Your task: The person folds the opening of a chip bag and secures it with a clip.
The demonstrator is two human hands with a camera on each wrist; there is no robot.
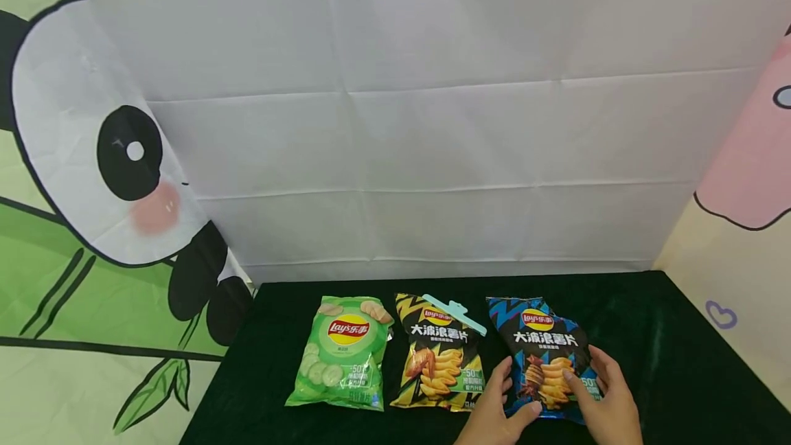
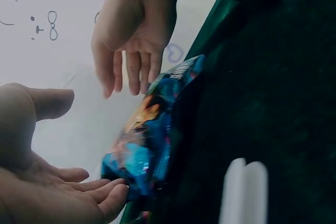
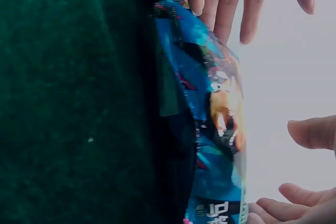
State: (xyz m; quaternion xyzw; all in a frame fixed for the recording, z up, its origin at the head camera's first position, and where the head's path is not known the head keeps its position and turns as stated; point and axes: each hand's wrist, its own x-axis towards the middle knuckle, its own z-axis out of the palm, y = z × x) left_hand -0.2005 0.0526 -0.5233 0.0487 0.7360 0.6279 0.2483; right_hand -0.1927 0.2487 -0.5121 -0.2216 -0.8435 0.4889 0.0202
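Flanking blue chip bag (image 1: 545, 359): left hand (image 1: 494, 412), right hand (image 1: 610, 404), thumbs spread from fingers

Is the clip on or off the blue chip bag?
Off: the clip lies across a corner of the yellow-and-black bag; the blue bag shows none.

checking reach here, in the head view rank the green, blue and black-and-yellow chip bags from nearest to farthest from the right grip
1. Blue bag: rightmost of the three, right beside the right grip.
2. Black-and-yellow bag: middle of the row.
3. Green bag: leftmost in the row.
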